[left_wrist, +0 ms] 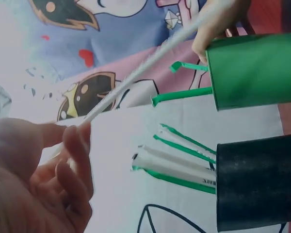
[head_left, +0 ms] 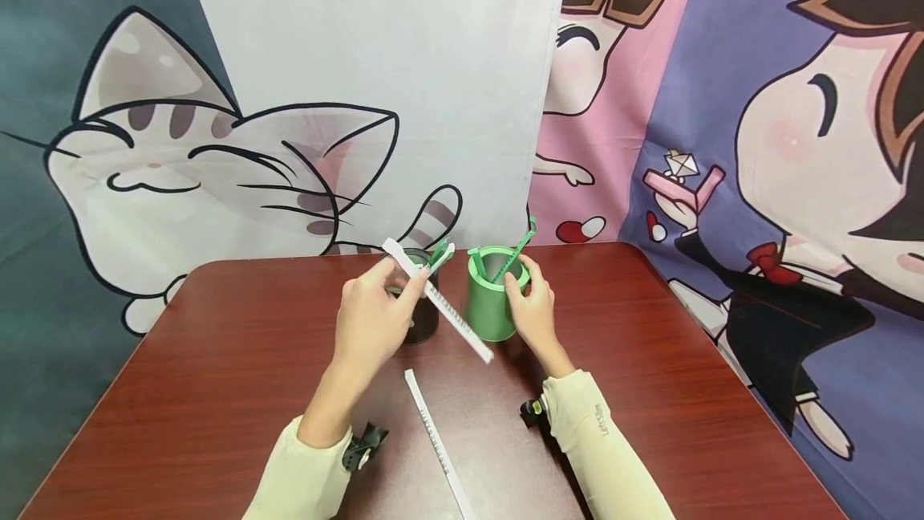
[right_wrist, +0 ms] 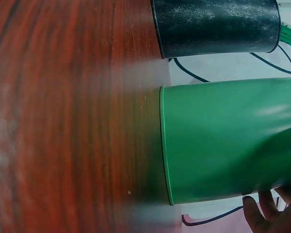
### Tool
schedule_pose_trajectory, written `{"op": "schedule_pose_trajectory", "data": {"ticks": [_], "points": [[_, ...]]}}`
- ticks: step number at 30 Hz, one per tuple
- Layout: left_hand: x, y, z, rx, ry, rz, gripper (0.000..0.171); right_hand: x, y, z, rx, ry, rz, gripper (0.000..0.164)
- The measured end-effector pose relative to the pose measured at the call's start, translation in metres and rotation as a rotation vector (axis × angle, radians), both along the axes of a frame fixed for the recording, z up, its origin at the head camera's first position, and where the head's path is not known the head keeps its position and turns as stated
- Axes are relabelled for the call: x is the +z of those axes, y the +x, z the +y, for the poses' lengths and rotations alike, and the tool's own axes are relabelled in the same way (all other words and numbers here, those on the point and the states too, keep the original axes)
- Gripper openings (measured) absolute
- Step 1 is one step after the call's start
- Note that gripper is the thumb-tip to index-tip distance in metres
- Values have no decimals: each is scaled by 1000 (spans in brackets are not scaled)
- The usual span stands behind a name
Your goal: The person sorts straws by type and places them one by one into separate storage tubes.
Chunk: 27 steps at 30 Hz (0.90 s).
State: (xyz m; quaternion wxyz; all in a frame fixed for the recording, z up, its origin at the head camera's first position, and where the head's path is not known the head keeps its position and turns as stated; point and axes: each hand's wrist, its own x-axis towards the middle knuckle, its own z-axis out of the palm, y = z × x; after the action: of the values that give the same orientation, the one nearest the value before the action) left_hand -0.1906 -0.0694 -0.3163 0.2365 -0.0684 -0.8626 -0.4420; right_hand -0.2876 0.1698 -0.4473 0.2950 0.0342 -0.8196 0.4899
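Observation:
My left hand (head_left: 375, 315) pinches a straw in a white printed wrapper (head_left: 458, 323) between thumb and fingers. The straw slants down to the right, above the table. Partly hidden behind that hand is a black cup (left_wrist: 257, 184), with green and white-wrapped straws (left_wrist: 179, 167) sticking out of its mouth. Beside it stands a green cup (head_left: 485, 313) holding green straws (head_left: 514, 251). At the right of this cup, my right hand (head_left: 536, 307) grips it near the rim; in the right wrist view its fingertips (right_wrist: 254, 213) lie against the cup's side.
Another white-wrapped straw (head_left: 436, 444) lies on the reddish-brown table (head_left: 238, 392), between my forearms and close to the near edge of the view. Behind the table hangs a cartoon-printed cloth (head_left: 375, 46).

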Motion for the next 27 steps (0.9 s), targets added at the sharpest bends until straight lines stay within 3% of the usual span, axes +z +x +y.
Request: {"op": "schedule_pose_trajectory", "data": {"ticks": [8,12,17,27], "points": [[5,-7,17,106,109,263,25,0,-1,1,-2,2,-6,39],[3,-11,21,125,132,348,23,0,0,0,-4,4,-10,39],[-3,-16,24,161,110,350,21,-2,2,0,4,12,-13,40],[-12,-26,32,167,33,242,18,-1,1,1,9,12,4,39]]}}
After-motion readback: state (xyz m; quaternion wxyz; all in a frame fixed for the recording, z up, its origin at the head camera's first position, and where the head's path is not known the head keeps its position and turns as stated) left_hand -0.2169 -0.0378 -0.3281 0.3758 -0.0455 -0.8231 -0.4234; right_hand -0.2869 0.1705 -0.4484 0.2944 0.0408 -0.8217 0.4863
